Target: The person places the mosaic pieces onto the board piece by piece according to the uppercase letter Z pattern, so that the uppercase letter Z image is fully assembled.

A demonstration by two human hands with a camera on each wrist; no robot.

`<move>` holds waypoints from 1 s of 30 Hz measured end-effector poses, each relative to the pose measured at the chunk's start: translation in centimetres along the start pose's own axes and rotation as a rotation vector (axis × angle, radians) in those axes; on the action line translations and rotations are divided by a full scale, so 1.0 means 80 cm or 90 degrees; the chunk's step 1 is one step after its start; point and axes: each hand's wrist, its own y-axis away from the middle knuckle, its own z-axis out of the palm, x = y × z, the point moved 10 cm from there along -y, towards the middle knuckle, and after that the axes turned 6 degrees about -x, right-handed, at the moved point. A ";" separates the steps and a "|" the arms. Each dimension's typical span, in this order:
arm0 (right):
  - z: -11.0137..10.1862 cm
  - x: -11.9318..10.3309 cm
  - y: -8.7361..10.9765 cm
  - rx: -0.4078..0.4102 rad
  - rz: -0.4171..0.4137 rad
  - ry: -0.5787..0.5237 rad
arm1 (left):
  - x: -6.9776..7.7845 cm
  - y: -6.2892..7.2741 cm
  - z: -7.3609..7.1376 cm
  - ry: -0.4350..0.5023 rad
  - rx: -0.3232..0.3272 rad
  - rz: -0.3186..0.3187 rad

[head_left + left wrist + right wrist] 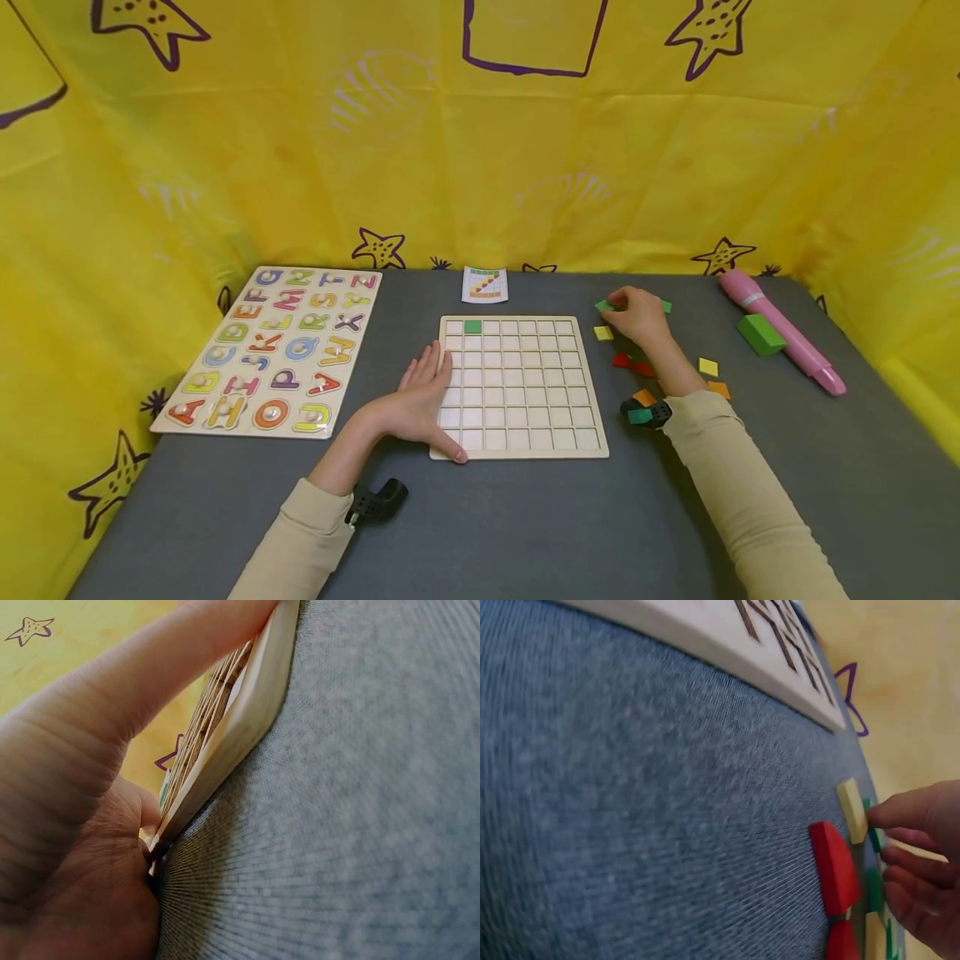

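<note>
Two-handed, working on the grey table (pixel 510 525). Having the letter board (pixel 264 385) lying flat at the left side, well apart from the grid board (pixel 517 383), lying flat at the centre. Bracing the grid board with the left hand (pixel 416 408): resting extended fingers along the left edge, holding the thumb spread apart at the near left corner. Risking a skewed grid board if pressing unevenly or sideways. Holding the right hand (pixel 640 315) bent beside the right edge; apparently pinching one green tile (pixel 603 306) between thumb and fingers; not showing how firmly. Having the pink pen (pixel 804 352) lying at the far right, just beside the green block (pixel 761 335): likely rolling if bumped by the right sleeve (pixel 750 483). Displaying the small card (pixel 485 285) beyond the grid board. Showing one green square (pixel 472 327) seated in the far row, second from left. Risking a dropped green tile if pinching loosely; risking scattered red pieces (pixel 621 360) or a displaced yellow tile (pixel 603 333) if sweeping the right hand low.
</note>
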 end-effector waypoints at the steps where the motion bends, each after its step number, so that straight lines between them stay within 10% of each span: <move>1: 0.002 0.002 -0.001 -0.006 0.002 -0.001 | 0.000 0.000 0.000 0.000 0.000 0.000; 19: 0.020 0.009 -0.010 -0.033 0.041 -0.052 | -0.003 -0.001 0.002 0.000 -0.003 0.003; 30: 0.071 -0.070 -0.014 -0.127 0.003 -0.175 | -0.003 -0.001 0.001 0.005 0.000 0.006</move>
